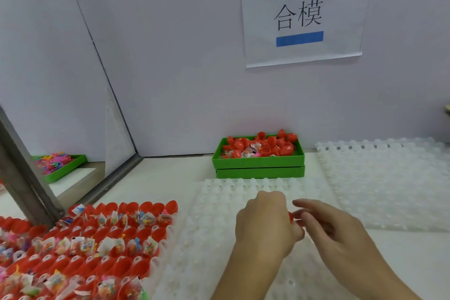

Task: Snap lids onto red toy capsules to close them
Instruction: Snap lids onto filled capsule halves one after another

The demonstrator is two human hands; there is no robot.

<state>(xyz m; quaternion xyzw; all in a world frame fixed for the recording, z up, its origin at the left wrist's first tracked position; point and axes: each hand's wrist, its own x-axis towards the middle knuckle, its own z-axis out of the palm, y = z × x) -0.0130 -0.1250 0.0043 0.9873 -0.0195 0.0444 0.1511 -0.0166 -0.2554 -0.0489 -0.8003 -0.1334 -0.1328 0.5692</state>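
Both hands meet over the white tray (pixel 219 238) at centre frame. Left hand (pixel 264 221) is curled tight around a red capsule (pixel 291 216); only a sliver of red shows at its 3 o'clock edge. Right hand (pixel 341 229) has fingers bunched at that same spot, touching the red piece; motion blur, so can't tell whether it pinches a lid or just presses. Looks like mid-snap on one capsule.

Progress, judged from layout: early. Open capsules (pixel 85 251) at 9 o'clock, many rows, red halves with toy packets (pixel 114 243) sticking out, no lids on. Green box (pixel 258 162) at 12 o'clock holds loose red halves, likely the lid supply, plus a few packets. White tray under the hands shows no capsules seated. Second white tray (pixel 389 182) at 2 o'clock likewise. No finished pile in sight. Nearly everything left to close.
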